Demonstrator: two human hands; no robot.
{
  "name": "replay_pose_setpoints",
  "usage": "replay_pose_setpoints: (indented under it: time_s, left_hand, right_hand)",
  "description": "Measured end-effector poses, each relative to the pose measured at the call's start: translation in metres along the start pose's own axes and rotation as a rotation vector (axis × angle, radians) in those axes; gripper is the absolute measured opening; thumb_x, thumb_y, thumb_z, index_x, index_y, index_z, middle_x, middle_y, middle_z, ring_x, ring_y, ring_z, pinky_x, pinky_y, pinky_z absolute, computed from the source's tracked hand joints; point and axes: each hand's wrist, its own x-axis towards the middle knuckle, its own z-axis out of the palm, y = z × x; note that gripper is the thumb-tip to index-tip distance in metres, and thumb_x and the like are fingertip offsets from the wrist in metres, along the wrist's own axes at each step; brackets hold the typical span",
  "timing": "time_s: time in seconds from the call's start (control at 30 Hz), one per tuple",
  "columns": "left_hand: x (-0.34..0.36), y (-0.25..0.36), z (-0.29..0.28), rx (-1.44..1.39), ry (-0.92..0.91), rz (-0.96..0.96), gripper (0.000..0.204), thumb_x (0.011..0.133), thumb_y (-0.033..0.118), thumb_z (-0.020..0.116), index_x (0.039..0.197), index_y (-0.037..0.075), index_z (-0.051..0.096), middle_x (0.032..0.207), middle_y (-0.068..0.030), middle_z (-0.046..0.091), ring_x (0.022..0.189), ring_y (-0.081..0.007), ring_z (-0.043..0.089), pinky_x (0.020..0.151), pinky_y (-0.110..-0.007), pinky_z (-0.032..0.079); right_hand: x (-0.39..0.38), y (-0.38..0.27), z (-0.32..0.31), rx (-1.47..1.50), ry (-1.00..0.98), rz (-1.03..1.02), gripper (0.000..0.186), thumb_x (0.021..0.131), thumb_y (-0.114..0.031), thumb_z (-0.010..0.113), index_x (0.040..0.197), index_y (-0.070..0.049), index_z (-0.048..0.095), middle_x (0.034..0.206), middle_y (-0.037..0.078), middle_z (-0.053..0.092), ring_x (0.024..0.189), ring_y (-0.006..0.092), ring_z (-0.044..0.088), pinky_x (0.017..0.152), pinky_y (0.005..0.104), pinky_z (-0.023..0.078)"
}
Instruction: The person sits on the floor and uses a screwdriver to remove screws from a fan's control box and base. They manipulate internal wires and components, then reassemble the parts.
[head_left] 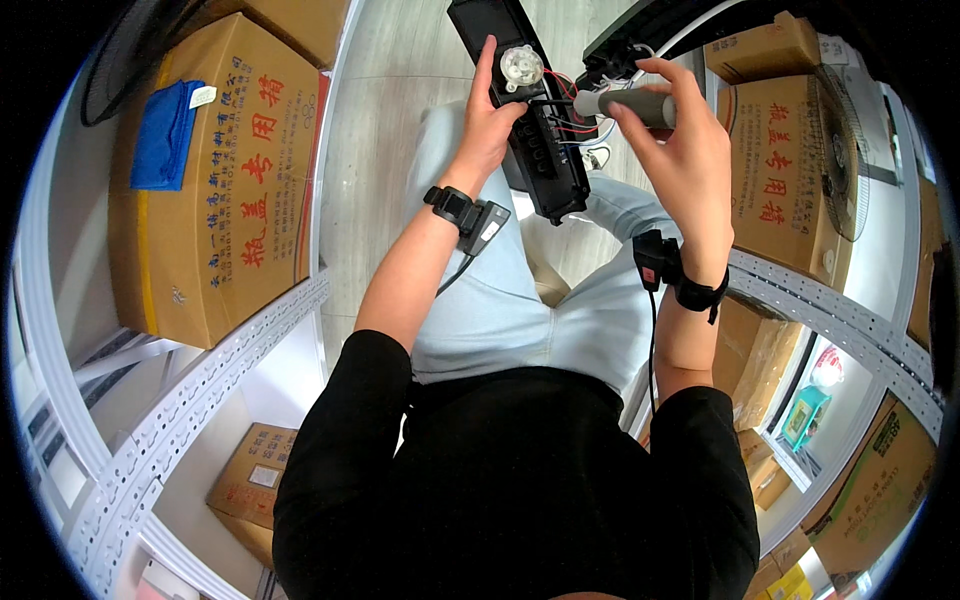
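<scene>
Over the person's lap, the left hand [487, 125] grips a long black plastic housing [535, 130] with a round white motor [521, 67] and exposed wires; right-hand fingers [640, 125] clasp a grey-handled tool [640, 106]. Assembly looks unfinished.

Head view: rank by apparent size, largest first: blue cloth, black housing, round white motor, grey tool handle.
1. Black housing, held by the left hand, though nearer the camera.
2. Blue cloth on the cardboard box.
3. Grey tool handle, in the right hand.
4. Round white motor.
</scene>
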Motion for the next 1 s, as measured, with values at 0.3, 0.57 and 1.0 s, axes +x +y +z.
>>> replay_pose_setpoints:
  time_s: [0.3, 0.57, 1.0]
  left_hand:
    - [0.001, -0.003, -0.001, 0.019, 0.009, 0.001, 0.099, 0.075, -0.022, 0.051, 0.159, 0.022, 0.022, 0.149, -0.0100, 0.041, 0.132, -0.0223, 0.047, 0.107, -0.034, 0.042]
    - [0.001, -0.004, -0.002, 0.010, 0.007, 0.011, 0.099, 0.075, -0.022, 0.050, 0.159, 0.022, 0.021, 0.150, -0.0099, 0.040, 0.133, -0.0221, 0.046, 0.108, -0.034, 0.041]
    - [0.000, 0.003, 0.003, -0.057, 0.006, -0.028, 0.097, 0.073, -0.022, 0.047, 0.158, 0.018, 0.024, 0.153, -0.0075, 0.037, 0.134, -0.0189, 0.044, 0.109, -0.031, 0.039]
  right_hand:
    - [0.002, 0.006, 0.001, 0.039, 0.006, -0.070, 0.041, 0.086, -0.025, 0.076, 0.119, -0.009, 0.059, 0.090, 0.014, 0.068, 0.072, 0.0304, 0.069, 0.061, 0.0366, 0.053]
    - [0.004, 0.007, 0.002, 0.063, 0.038, -0.068, 0.040, 0.084, -0.026, 0.077, 0.115, -0.008, 0.060, 0.095, 0.014, 0.068, 0.067, 0.0301, 0.067, 0.059, 0.0376, 0.052]
    - [0.005, 0.005, -0.001, 0.027, -0.037, -0.079, 0.044, 0.086, -0.030, 0.075, 0.119, -0.008, 0.057, 0.096, 0.016, 0.067, 0.076, 0.0354, 0.068, 0.064, 0.0412, 0.054]
